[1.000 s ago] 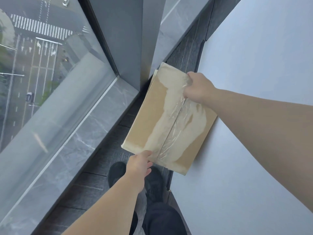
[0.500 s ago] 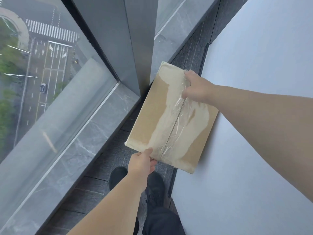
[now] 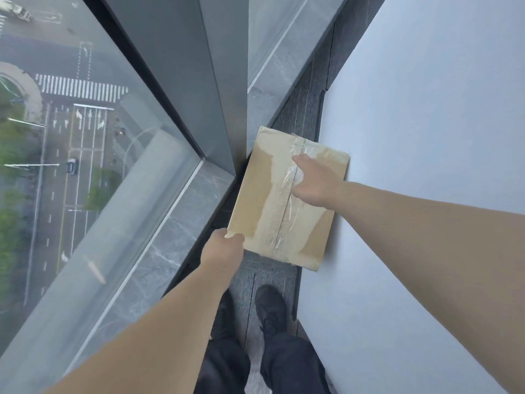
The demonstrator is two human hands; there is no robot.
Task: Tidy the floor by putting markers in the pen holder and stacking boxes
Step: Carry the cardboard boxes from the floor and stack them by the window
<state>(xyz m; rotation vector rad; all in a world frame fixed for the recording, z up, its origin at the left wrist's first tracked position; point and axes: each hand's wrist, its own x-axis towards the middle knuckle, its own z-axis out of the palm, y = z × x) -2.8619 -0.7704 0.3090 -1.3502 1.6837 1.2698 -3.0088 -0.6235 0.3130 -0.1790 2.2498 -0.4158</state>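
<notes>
— In the narrow strip of dark floor between the window sill and the pale wall: one flat cardboard box, sealed along its middle seam with clear tape.

— Closed, then? Anything showing inside?

— Shut and taped; contents hidden. Near left corner pinched by the left hand, fingers curled under the edge, thumb on top.

— And the right hand?

— Laid flat and open on the top face, fingers spread, pressing across the tape seam, gripping nothing.

— Box on the floor or raised?

— Hard to tell; right long edge just beside the wall, far corner near the grey window post. Two black shoes just below the near edge.
</notes>
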